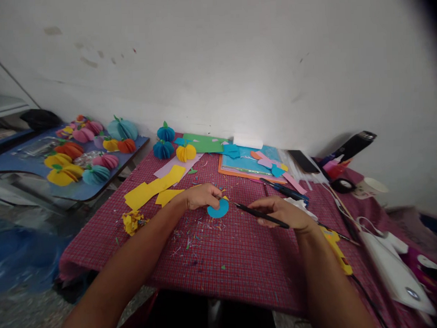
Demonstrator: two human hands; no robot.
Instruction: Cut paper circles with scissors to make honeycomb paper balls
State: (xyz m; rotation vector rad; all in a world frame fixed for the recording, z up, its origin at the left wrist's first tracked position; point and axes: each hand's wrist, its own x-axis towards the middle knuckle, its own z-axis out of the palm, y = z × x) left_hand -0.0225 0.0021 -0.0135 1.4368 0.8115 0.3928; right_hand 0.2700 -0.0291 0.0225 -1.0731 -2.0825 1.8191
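Note:
My left hand (201,196) pinches a blue paper circle (217,210) with a bit of yellow paper at its top edge, just above the red checked tablecloth (229,259). My right hand (282,212) grips a thin black tool (258,212) like a pen, whose tip points left and reaches the circle's edge. Small paper scraps lie scattered under both hands.
Yellow paper strips (153,188) and a crumpled yellow scrap (132,221) lie left. Paper pumpkins (165,142) and coloured sheets (245,160) sit at the back, more pumpkins on a blue side table (85,154). Scissors (286,190), tape (343,184) and a white bag (390,268) are right.

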